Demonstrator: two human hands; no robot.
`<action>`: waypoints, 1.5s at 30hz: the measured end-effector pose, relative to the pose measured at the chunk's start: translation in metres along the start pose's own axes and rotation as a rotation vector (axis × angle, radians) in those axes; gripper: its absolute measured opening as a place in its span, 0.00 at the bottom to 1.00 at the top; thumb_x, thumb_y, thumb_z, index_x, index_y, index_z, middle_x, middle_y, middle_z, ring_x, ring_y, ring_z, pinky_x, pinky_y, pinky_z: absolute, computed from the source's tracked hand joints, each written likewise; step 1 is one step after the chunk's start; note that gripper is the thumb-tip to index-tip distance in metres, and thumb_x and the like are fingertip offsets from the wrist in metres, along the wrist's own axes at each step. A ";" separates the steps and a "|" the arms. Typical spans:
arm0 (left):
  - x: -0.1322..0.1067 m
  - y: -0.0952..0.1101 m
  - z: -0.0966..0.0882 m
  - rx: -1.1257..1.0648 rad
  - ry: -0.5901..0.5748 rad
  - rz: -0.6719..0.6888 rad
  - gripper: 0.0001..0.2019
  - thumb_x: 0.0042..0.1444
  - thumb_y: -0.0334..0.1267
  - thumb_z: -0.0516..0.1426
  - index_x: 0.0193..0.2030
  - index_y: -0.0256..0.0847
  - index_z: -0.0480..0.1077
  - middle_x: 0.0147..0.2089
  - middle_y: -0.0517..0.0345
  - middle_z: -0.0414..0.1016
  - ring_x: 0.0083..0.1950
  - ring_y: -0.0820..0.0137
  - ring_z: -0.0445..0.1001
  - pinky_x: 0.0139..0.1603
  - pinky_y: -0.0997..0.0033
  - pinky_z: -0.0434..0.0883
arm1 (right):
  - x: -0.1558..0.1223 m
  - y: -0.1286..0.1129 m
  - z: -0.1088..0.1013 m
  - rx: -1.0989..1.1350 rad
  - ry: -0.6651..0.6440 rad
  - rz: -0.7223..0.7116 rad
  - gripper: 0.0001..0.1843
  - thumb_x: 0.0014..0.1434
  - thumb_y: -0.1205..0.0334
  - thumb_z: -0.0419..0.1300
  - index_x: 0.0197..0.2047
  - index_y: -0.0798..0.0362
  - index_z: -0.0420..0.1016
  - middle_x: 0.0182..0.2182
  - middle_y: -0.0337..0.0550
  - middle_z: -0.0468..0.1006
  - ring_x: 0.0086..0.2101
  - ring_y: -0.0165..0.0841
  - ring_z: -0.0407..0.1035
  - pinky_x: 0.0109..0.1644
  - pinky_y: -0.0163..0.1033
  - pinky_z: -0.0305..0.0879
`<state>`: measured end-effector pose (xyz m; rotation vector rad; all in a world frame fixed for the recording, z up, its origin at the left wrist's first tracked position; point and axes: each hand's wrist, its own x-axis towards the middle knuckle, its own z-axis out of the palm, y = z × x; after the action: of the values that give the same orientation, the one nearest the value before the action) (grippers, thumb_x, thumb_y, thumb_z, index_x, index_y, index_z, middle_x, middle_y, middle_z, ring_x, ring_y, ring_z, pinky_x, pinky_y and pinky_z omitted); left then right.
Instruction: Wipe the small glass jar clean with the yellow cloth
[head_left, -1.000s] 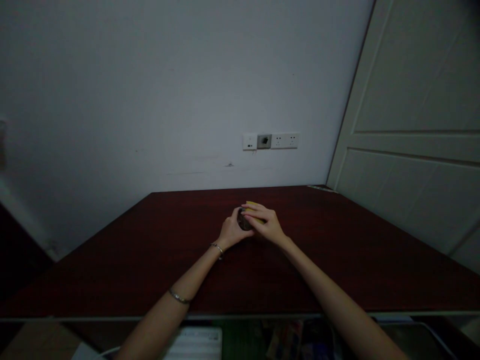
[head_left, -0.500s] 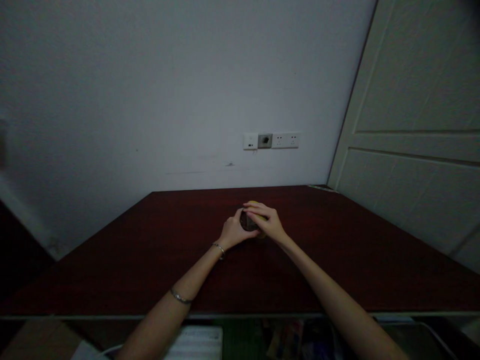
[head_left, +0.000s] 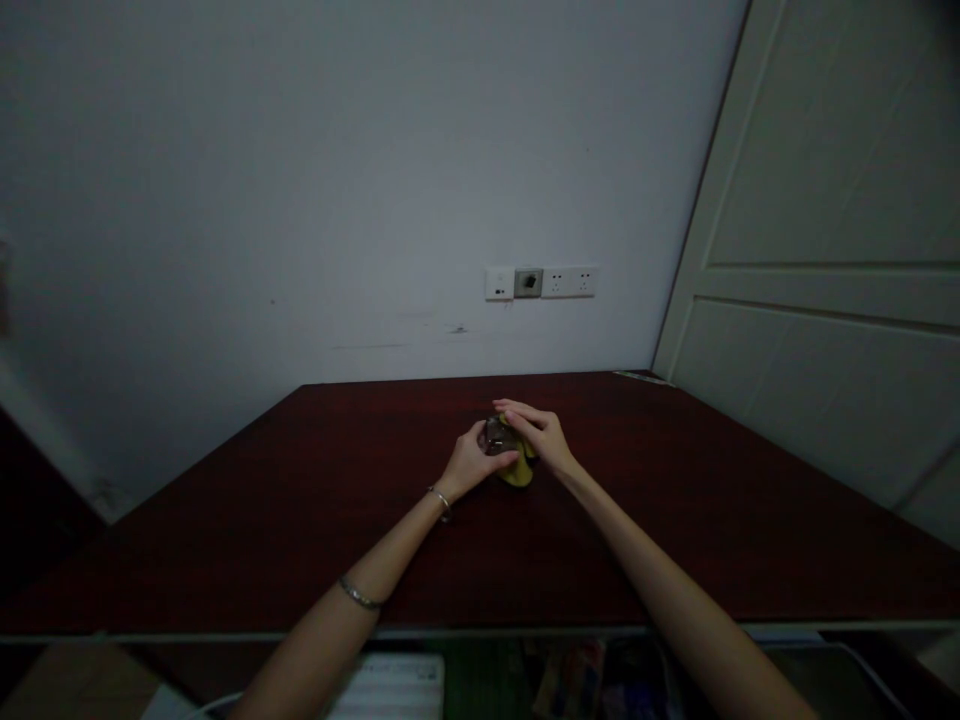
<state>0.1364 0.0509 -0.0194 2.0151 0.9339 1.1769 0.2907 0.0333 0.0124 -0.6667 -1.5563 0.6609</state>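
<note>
Both my hands meet over the middle of a dark red-brown table point(head_left: 300, 520). My left hand point(head_left: 469, 466) is curled around a small dark round object point(head_left: 495, 437), thumb and fingers closed on it. My right hand point(head_left: 541, 440) rests on the other side with its fingers stretched over the object and pressing a yellow cloth-like thing point(head_left: 519, 473) that shows below the hands. What the dark object is stays hard to make out in the dim light. A thin bracelet circles my left wrist.
A white wall rises behind the table with a row of sockets point(head_left: 541, 283). A pale panelled door point(head_left: 825, 260) stands along the table's right side. Below the table's near edge lie papers point(head_left: 390, 690) and mixed items.
The yellow thing now shows below my hands instead of at their top. My right hand has shifted slightly back and its fingers have straightened; the dark object sits more exposed between the hands.
</note>
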 end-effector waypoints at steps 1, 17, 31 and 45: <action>0.002 -0.001 0.001 -0.069 0.001 -0.009 0.29 0.41 0.48 0.63 0.49 0.35 0.65 0.45 0.50 0.74 0.43 0.65 0.73 0.44 0.67 0.69 | -0.001 -0.002 0.000 -0.010 -0.010 -0.022 0.12 0.55 0.54 0.57 0.38 0.49 0.79 0.45 0.45 0.77 0.48 0.39 0.68 0.55 0.47 0.61; 0.003 0.006 -0.003 -0.269 0.018 -0.024 0.29 0.43 0.47 0.62 0.49 0.32 0.64 0.47 0.48 0.73 0.45 0.65 0.72 0.46 0.67 0.69 | -0.004 -0.004 0.004 -0.061 0.030 -0.094 0.13 0.55 0.56 0.58 0.42 0.47 0.77 0.46 0.43 0.76 0.49 0.38 0.68 0.57 0.47 0.61; 0.002 0.009 -0.011 0.209 0.075 -0.072 0.31 0.36 0.46 0.66 0.48 0.39 0.65 0.42 0.51 0.75 0.42 0.62 0.74 0.42 0.65 0.70 | 0.002 -0.002 0.007 -0.289 0.027 -0.181 0.12 0.58 0.60 0.54 0.42 0.47 0.77 0.45 0.45 0.76 0.46 0.36 0.69 0.53 0.46 0.64; 0.001 0.011 -0.010 0.360 0.018 -0.105 0.31 0.37 0.47 0.64 0.50 0.40 0.64 0.39 0.52 0.76 0.40 0.59 0.75 0.37 0.68 0.69 | -0.005 -0.012 0.011 -0.393 -0.043 -0.231 0.06 0.57 0.63 0.54 0.36 0.50 0.72 0.45 0.46 0.74 0.48 0.36 0.67 0.54 0.46 0.62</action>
<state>0.1306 0.0472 -0.0063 2.2012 1.3207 1.0271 0.2800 0.0212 0.0176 -0.7501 -1.7903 0.1967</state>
